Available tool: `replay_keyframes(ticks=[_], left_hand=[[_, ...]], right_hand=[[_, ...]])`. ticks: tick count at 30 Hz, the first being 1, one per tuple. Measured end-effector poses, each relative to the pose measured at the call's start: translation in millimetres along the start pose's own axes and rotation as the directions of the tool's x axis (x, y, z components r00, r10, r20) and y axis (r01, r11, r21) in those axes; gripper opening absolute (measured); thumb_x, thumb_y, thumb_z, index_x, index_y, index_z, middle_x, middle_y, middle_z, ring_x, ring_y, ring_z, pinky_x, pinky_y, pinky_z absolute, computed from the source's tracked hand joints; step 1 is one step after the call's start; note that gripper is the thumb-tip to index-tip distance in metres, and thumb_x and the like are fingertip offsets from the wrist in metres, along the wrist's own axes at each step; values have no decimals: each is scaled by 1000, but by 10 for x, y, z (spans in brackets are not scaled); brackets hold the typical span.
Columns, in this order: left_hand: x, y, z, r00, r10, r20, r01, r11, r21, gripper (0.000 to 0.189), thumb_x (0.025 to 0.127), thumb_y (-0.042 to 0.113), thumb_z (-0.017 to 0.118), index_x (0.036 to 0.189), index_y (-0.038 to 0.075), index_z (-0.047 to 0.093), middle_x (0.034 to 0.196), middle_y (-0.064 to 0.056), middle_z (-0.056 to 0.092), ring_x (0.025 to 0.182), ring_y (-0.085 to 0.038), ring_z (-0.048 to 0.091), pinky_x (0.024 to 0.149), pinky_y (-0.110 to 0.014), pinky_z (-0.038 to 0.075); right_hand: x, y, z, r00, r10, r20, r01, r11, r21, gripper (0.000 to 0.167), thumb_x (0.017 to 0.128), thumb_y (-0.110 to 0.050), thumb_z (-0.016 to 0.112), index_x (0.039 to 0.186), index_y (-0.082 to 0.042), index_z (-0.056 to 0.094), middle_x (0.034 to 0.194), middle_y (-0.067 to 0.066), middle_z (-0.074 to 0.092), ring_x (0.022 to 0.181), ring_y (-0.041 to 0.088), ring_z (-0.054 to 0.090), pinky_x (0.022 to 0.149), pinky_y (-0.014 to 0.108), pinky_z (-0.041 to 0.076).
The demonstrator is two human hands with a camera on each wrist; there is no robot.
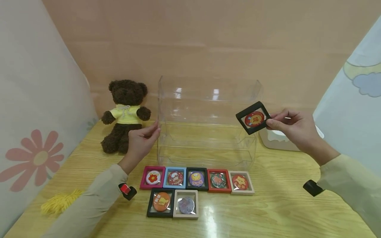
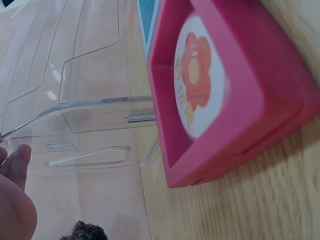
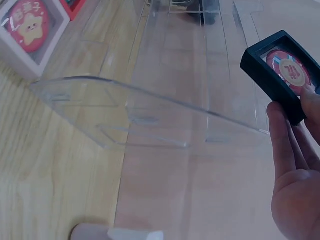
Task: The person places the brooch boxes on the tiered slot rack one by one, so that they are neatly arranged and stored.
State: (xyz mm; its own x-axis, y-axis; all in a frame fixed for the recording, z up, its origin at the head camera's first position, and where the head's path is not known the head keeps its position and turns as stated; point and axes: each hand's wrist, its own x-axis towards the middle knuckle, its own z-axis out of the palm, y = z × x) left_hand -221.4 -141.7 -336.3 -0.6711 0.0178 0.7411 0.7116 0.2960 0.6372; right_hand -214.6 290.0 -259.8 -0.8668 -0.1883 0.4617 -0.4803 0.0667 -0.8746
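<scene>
In the head view my right hand (image 1: pixel 297 129) pinches a black display frame (image 1: pixel 246 127) with a round red badge inside. The frame is tilted and held up in front of the right end of a clear tiered display rack (image 1: pixel 205 114). My left hand (image 1: pixel 141 142) pinches the rack's left side edge between thumb and fingers; the left wrist view shows those fingers (image 2: pixel 19 162) at the clear edge. Before the rack lie several framed badges in two rows, including a magenta frame (image 1: pixel 143 178), a blue one (image 1: pixel 166 182) and a red one (image 1: pixel 210 185).
A brown teddy bear (image 1: pixel 127 114) in a yellow top sits left of the rack. Yellow yarn (image 1: pixel 61 201) lies at the table's left. A white and beige object (image 1: pixel 278 136) stands behind my right hand. Patterned cloth (image 1: pixel 38 82) hangs at both sides.
</scene>
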Motion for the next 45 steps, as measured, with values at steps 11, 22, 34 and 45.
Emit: replay_keyframes(ticks=[11,22,34,45], left_hand=[[4,24,35,1000,-25,18,26,999,-29,22,83,-13,65,105,-16,64,95,-26,65,79,-17,68,62,-17,54],[11,48,22,999,-47,9,47,999,-20,21,84,-12,65,104,-16,64,97,-25,65,80,-20,68,63,-18,54],[12,38,14,1000,-30,-7,30,1000,-7,20,82,-13,66,102,-16,65,96,-25,65,79,-23,68,64,-18,54],[30,52,60,1000,-16,-15,15,1000,-22,18,82,-13,66,100,-16,66,95,-25,66,78,-19,68,63,-17,54]], right_hand=[[272,-104,182,1000,7,27,0,973,-233,7,83,7,69,80,9,63,89,2,68,71,13,69,68,21,55],[591,-191,589,998,43,43,-19,897,-441,17,82,-6,75,77,6,63,91,3,68,79,9,68,66,20,54],[951,-171,1094,982,-23,188,123,834,-538,18,81,-5,76,70,-1,63,91,12,69,78,22,69,61,21,53],[1134,-242,1376,963,-59,263,227,706,-671,20,81,-13,77,71,-4,63,78,6,68,73,19,67,68,35,49]])
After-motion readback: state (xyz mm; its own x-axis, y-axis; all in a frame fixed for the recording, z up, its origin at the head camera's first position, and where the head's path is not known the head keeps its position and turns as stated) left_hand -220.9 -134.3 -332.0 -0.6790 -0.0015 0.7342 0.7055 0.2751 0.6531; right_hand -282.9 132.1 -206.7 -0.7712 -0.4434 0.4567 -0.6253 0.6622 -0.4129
